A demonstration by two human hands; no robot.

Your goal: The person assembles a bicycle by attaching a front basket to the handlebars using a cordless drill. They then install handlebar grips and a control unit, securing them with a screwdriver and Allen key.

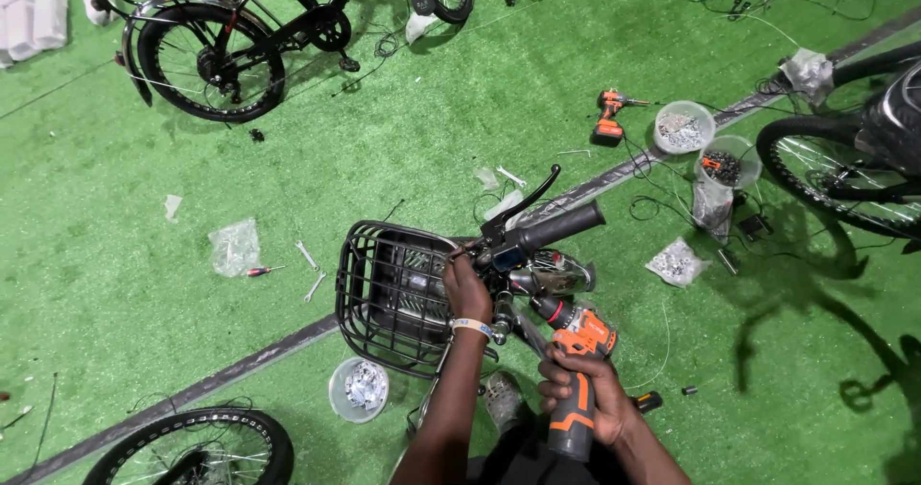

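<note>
Down below me, my right hand grips an orange and grey drill by its handle, fingers wrapped tight around it. The drill's nose points up toward the handlebar, just under the chrome headlight. My left hand is closed on the handlebar's middle, right beside the black basket, with a pale band at the wrist. The black grip and brake lever stick out to the right of the basket, above the drill.

Everything sits on green turf, crossed by a grey strip that runs under the basket. Just below the basket stands a clear tub of small metal parts. Left of the basket lie a crumpled plastic bag, a red-handled screwdriver and two wrenches. Up and to the right of the basket, a second drill lies beside two more tubs of fasteners and some loose cables. A black bike stands well above and left of the basket, and another wheel shows at the lower left.
</note>
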